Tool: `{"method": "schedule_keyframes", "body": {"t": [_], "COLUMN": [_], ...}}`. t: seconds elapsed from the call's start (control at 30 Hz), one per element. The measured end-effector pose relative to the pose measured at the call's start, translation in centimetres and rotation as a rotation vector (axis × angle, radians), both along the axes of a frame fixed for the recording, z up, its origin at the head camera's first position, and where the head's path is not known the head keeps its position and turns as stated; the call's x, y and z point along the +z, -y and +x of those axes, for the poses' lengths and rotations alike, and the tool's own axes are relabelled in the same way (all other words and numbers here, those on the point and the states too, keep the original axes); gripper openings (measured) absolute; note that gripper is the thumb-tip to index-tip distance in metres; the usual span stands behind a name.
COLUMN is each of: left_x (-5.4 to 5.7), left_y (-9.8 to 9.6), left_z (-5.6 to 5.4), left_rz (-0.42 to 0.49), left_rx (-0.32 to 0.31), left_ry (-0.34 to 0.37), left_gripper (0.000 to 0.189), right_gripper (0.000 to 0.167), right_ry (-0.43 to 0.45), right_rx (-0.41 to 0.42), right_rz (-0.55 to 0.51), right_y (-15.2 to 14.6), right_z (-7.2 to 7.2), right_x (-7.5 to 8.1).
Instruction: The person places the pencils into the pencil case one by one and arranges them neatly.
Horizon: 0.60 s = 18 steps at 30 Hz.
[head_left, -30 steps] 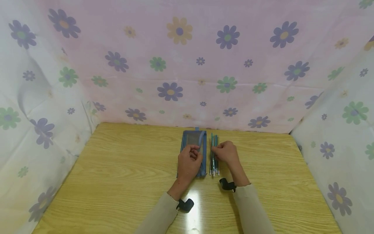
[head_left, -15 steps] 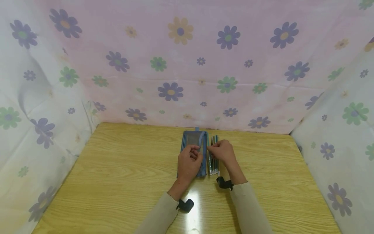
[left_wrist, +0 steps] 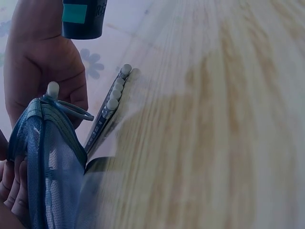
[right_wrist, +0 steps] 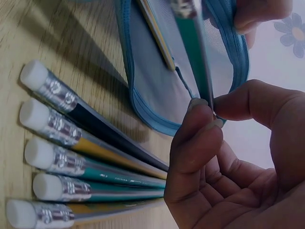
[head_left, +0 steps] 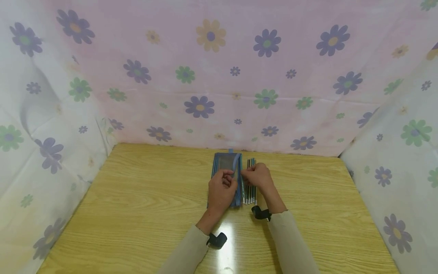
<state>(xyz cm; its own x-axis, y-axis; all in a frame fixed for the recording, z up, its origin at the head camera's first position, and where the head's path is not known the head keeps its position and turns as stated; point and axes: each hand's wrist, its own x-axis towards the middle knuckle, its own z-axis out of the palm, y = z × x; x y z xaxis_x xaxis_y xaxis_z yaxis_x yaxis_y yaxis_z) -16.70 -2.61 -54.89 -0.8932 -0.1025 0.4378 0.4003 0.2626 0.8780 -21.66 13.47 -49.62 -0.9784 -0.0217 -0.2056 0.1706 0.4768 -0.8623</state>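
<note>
The teal-green wooden pencil with a silver ferrule (right_wrist: pixel 196 57) is in the right hand (head_left: pixel 259 178), pinched between thumb and fingertips. It lies at the right long side of the blue mesh zip pouch (right_wrist: pixel 130 88), which is the landmark here. Its long axis runs roughly along the pouch's length, eraser end toward the person. In the right wrist view it crosses in front of the pouch's parted mouth; whether any of it is past the rim I cannot tell.

That closeness of pencil to mouth is the key relation, I judge: the opening lies just to the left of the right hand, so this hand is the nearer one to the pencil, and the left is on the pouch itself. The left hand (head_left: pixel 221 190) grips the pouch's lifted rim near the middle of its length, close to the right hand but apart from it.

Inside the pouch, a slim yellow-and-dark striped pencil (right_wrist: pixel 156 34) shows past the rim. Just right of the pouch, five white-tipped loose pencils (right_wrist: pixel 114 176) lie side by side, nearly parallel to it, erasers toward the person. Beneath the pouch is the yellow wood-grain table (head_left: pixel 154 186); beyond its far end hangs a pink flower-printed cloth (head_left: pixel 219 80).
</note>
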Motion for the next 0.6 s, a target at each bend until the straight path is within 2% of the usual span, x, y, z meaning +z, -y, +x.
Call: {"method": "schedule_keyframes", "body": {"t": [0.6], "left_x": [0.05], "left_y": [-0.04], "left_z": [-0.03], "left_rz": [-0.001], "left_rx": [0.009], "left_ry": [-0.018], "left_gripper": [0.022], "right_gripper": [0.022], "right_ry": [-0.026], "right_rx": [-0.035], "right_rz": [-0.001], "right_y": [0.87], "right_z": [-0.11], "right_x": [0.19]}}
